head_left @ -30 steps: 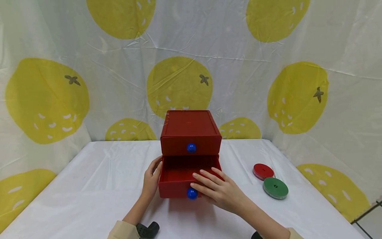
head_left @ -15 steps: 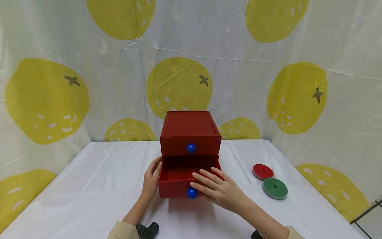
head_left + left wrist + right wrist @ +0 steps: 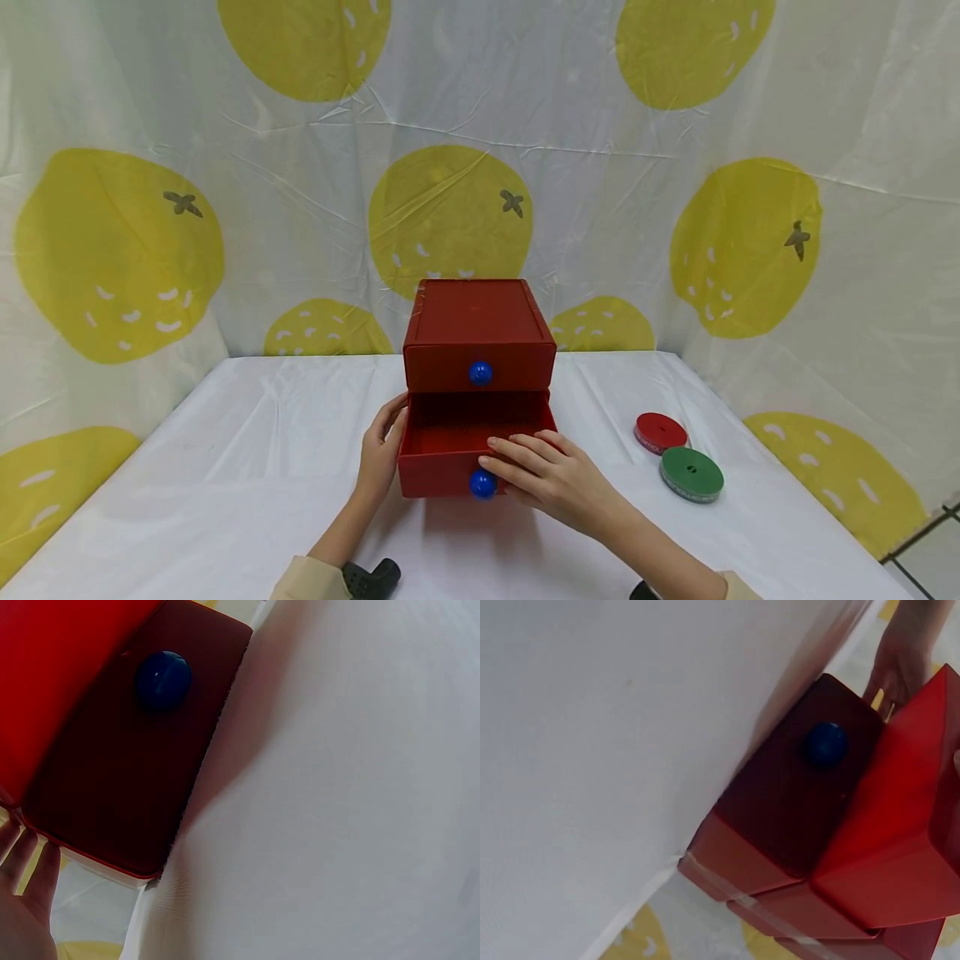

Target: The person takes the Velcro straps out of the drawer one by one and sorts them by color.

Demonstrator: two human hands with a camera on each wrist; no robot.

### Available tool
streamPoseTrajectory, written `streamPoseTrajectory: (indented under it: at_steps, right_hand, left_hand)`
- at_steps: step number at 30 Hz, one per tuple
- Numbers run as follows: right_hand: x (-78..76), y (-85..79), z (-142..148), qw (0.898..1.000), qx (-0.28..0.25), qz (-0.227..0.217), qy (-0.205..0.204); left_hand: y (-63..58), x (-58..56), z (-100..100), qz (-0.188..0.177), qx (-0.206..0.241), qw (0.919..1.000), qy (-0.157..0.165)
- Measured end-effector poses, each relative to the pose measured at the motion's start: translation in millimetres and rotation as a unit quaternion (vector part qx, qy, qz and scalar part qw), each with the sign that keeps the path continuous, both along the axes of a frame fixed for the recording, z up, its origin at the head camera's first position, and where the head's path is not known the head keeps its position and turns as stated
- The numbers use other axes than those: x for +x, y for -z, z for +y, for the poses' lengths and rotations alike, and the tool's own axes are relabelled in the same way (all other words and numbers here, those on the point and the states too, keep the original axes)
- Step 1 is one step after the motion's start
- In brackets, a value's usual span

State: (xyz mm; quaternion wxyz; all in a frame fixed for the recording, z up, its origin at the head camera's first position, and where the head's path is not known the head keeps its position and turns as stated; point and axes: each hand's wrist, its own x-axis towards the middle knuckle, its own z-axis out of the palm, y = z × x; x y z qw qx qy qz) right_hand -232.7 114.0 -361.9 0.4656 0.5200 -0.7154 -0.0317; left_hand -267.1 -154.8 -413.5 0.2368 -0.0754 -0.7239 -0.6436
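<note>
Left grip (image 3: 380, 450), fingers extended, rests against the red cabinet (image 3: 476, 312); right grip (image 3: 558, 481) touches the pulled-out drawer (image 3: 438, 477); whether it pinches cannot be told.

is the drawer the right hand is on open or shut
Open: in the head view the drawer juts out below the top drawer, its inside showing, with the right hand over its front rim.

Between the left hand (image 3: 381, 454) and right hand (image 3: 558, 479) we are seeing a red cabinet (image 3: 476, 310) with blue knobs (image 3: 481, 372); right of them, a red roll (image 3: 654, 427) and a green roll (image 3: 693, 479) on white cloth (image 3: 262, 467). Beyond, yellow lemons (image 3: 450, 208) are patterning a pale curtain (image 3: 592, 208).
</note>
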Motion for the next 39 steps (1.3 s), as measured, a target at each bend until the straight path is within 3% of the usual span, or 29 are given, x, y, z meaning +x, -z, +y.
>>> streamPoseTrajectory:
  at_steps: [7,16,23,30,39]
  right_hand:
    - [-2.4,2.5,-1.1,1.0,-0.01,-0.013,0.014]
    - [-16.7,2.5,-3.8,0.999,-0.005,-0.032,0.032]
    - [-27.3,0.3,-6.9,0.998,0.0,-0.026,0.054]
    - [-36.4,3.5,-8.3,0.997,0.002,-0.017,0.078]
    - [-45.9,5.6,-11.1,0.995,0.006,0.005,0.101]
  left_hand:
    - [-0.2,-0.1,-2.0,-0.004,0.01,0.9999,0.01]
    - [-0.8,-0.2,0.0,0.001,0.008,0.9999,0.012]
    - [-1.1,-0.3,-0.5,0.001,0.014,0.9999,0.009]
    - [-0.8,-0.8,-0.6,0.007,0.048,0.9982,0.036]
    - [-0.8,-2.3,-0.8,0.006,0.057,0.9975,0.042]
